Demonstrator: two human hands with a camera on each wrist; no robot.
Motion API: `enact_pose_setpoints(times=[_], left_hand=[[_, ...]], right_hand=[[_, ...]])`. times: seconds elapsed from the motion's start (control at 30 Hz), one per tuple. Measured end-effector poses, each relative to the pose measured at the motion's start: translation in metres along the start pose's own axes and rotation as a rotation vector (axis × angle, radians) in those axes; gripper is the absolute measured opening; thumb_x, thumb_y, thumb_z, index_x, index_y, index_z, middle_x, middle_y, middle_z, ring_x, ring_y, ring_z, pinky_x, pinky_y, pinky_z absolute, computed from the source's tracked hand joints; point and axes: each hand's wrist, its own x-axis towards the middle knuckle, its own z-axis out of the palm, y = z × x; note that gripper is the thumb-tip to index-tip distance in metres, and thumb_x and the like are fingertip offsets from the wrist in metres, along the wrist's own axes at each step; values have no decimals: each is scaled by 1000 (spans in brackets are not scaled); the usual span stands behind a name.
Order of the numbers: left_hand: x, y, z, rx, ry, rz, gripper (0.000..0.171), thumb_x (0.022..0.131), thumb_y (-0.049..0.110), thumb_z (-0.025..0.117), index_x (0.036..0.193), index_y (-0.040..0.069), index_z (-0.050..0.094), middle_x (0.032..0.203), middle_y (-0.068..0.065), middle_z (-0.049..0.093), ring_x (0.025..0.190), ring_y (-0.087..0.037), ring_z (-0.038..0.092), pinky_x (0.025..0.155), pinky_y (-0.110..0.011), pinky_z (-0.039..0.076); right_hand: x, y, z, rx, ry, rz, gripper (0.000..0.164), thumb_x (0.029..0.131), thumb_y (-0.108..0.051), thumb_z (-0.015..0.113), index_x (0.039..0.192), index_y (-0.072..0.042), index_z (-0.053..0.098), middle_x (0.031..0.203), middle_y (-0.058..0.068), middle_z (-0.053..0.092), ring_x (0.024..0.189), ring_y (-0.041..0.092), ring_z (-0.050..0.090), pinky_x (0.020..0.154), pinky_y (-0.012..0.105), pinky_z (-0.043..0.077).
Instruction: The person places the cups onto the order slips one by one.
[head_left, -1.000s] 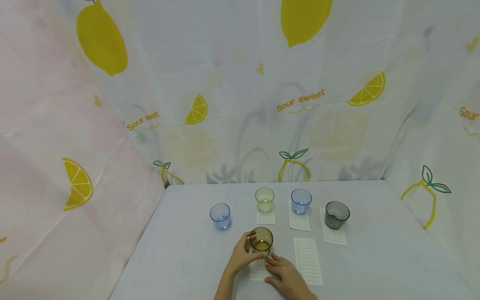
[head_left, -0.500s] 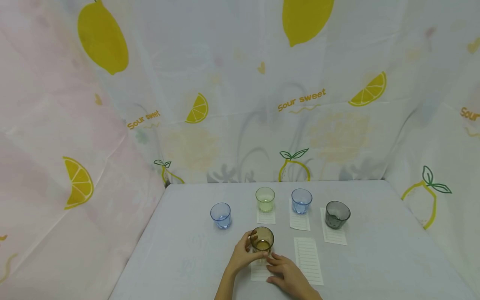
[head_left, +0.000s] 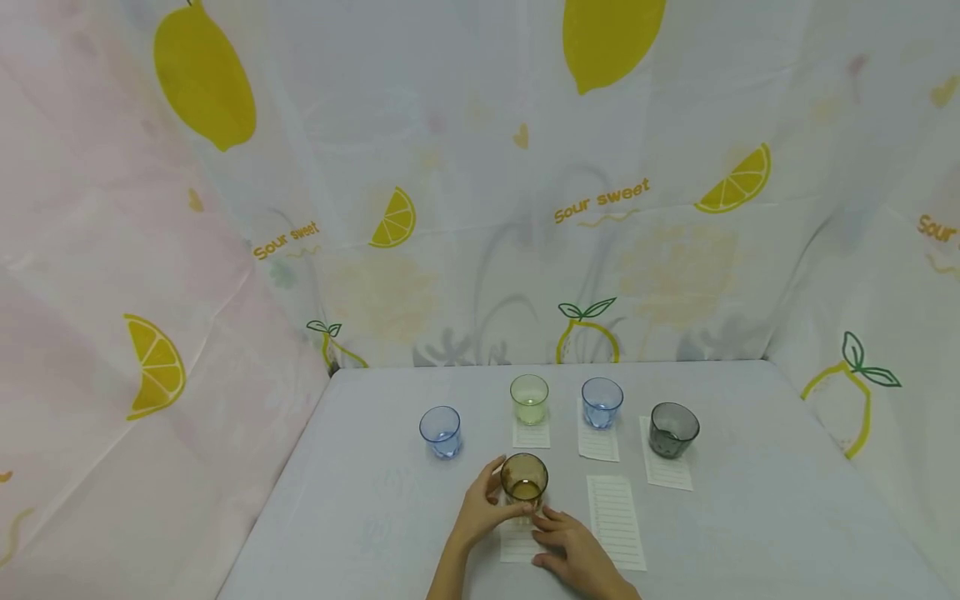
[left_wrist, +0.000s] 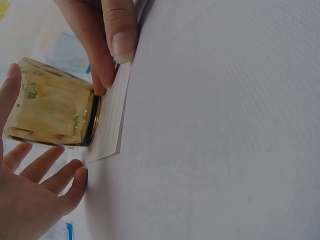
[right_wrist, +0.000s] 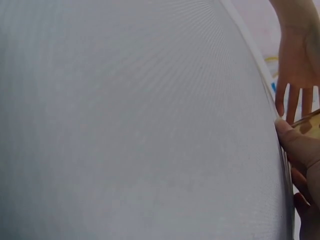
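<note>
An amber glass cup (head_left: 524,482) stands upright on a lined paper slip (head_left: 517,546). My left hand (head_left: 477,512) curves loosely about its left side. In the left wrist view, that hand's fingers (left_wrist: 60,182) are spread, with a gap between most of them and the glass (left_wrist: 55,102); the thumb lies close to its upper part. My right hand (head_left: 577,553) lies low at the right, its fingertips (left_wrist: 100,82) right at the cup's base and its thumb (left_wrist: 124,45) down at the slip. The right wrist view catches both hands only at its right edge.
A blue glass cup (head_left: 441,433) stands at the left. Behind, a green cup (head_left: 529,402), another blue cup (head_left: 602,404) and a grey cup (head_left: 673,431) stand on slips. One more lined slip (head_left: 617,521) lies right of my hands. Lemon-printed cloth (head_left: 480,275) surrounds the white table (head_left: 780,500).
My left fingers, seen through the amber cup before, have drawn out to its left side. The cup, the right hand and the other cups stay about where they were.
</note>
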Motion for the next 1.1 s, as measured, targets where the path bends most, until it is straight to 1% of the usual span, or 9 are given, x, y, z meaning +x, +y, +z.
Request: enact_pose_setpoints(times=[0.23,0.4,0.47,0.6,0.7,0.83,0.9,1.0,1.1], left_hand=[[-12,38,-22,-34,36,19,74,75,10,79,137,-4,40,130,-37,45,115,-55,46,87,-62,44],[-17,46,-43,-67,110,31,66,77,5,75,134,-7,43,123,-36,51,110,-54,50,86,-60,46],[-18,49,-51,-81,150,35,62,78,3,75,131,-8,45,119,-34,55,108,-54,52,85,-51,50],[-18,53,-68,-62,264,47,55,76,0,74,125,-10,50,110,-29,61,100,-49,58,78,-32,54],[-14,47,-78,-25,391,58,50,75,-1,75,120,-8,55,104,-25,64,92,-43,62,72,-25,52],[-4,29,-90,59,554,73,49,72,1,79,116,-5,58,104,-23,64,89,-38,61,67,-21,48],[1,21,-95,100,611,73,54,71,5,81,118,-4,58,109,-22,62,92,-36,59,67,-21,47],[7,15,-101,134,658,48,65,69,10,84,125,-2,54,120,-22,55,103,-37,52,74,-30,48],[11,10,-104,115,642,-1,79,68,13,84,135,0,44,133,-25,44,117,-42,42,86,-46,46]], right_hand=[[1,-2,-2,13,-6,24,40,85,-34,67,102,1,71,117,13,65,111,38,58,88,56,46],[0,-4,-4,45,-29,59,42,85,-35,67,105,1,70,119,13,64,113,37,56,90,56,45],[-2,-4,-3,47,-2,58,42,84,-35,67,105,2,70,118,13,65,113,36,57,91,54,45],[-7,-5,-4,25,120,23,39,82,-30,71,103,2,70,113,12,67,109,33,60,88,52,48],[-12,-5,-10,-4,194,21,36,79,-25,75,102,2,70,110,11,68,105,33,62,85,52,49],[-19,-2,-25,-46,201,75,40,77,-27,76,102,3,69,110,13,68,104,34,62,84,51,50],[-24,1,-32,-81,213,92,41,74,-27,78,101,3,70,108,13,69,103,34,62,83,51,51],[-34,7,-41,-143,256,102,43,68,-24,82,98,3,70,105,13,69,99,34,64,80,48,52],[-46,13,-50,-187,282,138,45,64,-23,84,97,3,71,104,11,70,98,34,64,79,46,53]])
